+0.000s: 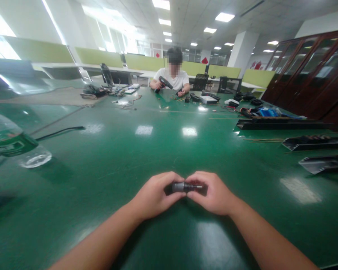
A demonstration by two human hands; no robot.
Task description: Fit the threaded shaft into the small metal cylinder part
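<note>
Grey and black, a slim tool point(179, 187) is sitting between the fingertips of both hands, its metal tip point(198, 186) pointing toward the right palm. The left hand point(157, 195) is gripping the grey body between thumb and curled fingers; the right hand point(218, 195) is pinching the black neck, its thumb and forefinger curving around the tip. Whether the tool is touching the surface below, I cannot tell. Under and around the fingers, a glossy green tabletop point(124, 150) is reflecting ceiling lights point(224, 17). Well out to the left of the fingers, a clear, green-labelled bottle point(15, 141) is standing, with a dark cable point(63, 131) running just beyond it. Far to their right, black channels point(281, 124) are lying near thin rods point(266, 141). Straight beyond the fingers, across the table, a person point(173, 75) in white is holding a dark drill-like tool point(165, 81). Right of that person, a white box point(208, 99) is resting among small dark items.
</note>
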